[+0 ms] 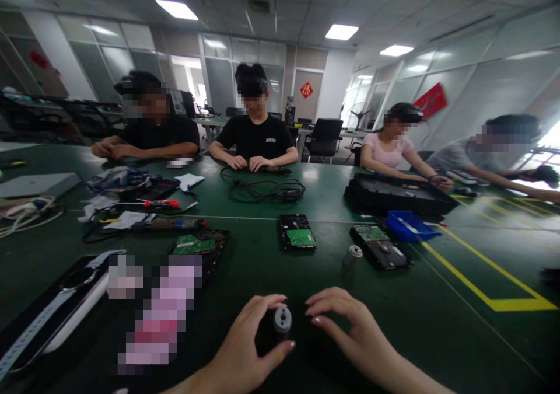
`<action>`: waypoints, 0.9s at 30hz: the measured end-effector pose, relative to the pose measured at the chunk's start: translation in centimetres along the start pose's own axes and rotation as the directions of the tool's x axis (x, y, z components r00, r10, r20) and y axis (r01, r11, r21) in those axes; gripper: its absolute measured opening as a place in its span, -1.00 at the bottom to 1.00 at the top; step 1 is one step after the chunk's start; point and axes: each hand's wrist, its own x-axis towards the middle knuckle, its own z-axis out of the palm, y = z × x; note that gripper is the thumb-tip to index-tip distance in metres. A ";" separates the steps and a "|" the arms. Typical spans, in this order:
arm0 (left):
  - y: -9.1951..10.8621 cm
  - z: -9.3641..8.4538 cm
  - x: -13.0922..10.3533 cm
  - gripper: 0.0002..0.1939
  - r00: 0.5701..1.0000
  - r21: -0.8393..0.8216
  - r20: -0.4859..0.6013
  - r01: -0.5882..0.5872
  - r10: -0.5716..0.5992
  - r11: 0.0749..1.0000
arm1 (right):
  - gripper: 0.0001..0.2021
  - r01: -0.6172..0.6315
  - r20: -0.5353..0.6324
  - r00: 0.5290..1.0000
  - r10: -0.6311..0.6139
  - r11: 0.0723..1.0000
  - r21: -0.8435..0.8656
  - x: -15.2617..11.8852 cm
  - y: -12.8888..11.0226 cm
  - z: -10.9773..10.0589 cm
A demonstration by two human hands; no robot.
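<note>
A small dark cylinder with a metal cap (281,323) is held upright at the near edge of the green table (437,335), clasped between thumb and fingers of the left hand (245,347); the right hand (350,330) is curled just beside it, empty, fingertips apart from the cap; a hard drive (297,232) lies beyond.

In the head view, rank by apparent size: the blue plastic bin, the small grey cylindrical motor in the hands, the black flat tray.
1. Black flat tray
2. Blue plastic bin
3. Small grey cylindrical motor, smallest though nearest the camera, held by the left hand.
</note>
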 end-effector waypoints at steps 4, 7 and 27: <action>-0.6 0.3 0.1 -0.45 0.999 0.040 -0.015 -0.028 0.029 0.999 | -0.90 0.076 0.027 0.997 -0.079 0.993 0.092 2.8 -1.1 3.2; -0.8 0.4 0.3 -0.47 0.997 0.059 -0.051 -0.056 0.059 0.997 | -0.90 0.063 -0.011 0.998 -0.062 0.992 0.109 3.2 -0.5 4.5; 1.8 -2.5 0.5 -0.64 0.988 0.058 -0.075 -0.133 0.137 0.989 | -0.63 -0.056 0.111 0.993 0.028 0.964 0.259 1.4 1.4 5.5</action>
